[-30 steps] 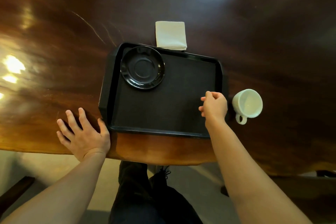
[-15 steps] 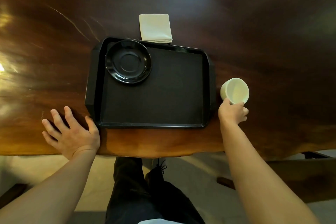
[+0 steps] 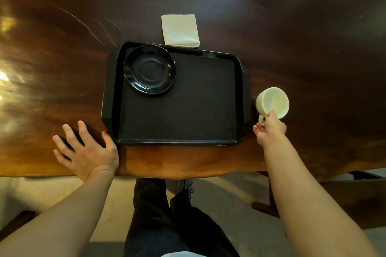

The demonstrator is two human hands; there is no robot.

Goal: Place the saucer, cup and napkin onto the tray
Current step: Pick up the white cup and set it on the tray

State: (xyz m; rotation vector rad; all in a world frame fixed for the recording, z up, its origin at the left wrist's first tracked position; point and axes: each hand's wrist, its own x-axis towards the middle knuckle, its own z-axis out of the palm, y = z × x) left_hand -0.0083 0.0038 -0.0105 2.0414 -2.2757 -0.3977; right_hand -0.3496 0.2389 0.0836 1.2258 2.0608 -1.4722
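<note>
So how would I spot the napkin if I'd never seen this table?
Start at the black tray on the dark wooden table. Look just past its far edge, beyond the black saucer. The napkin is the pale folded square lying flat there, the only cloth item; the white cup sits off the tray's right side.

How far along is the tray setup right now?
Done: the saucer sits in the tray's far left corner. In hand: the right hand has the cup by its handle, beside the tray. Left: the napkin on the table behind it. The left hand rests flat.
</note>
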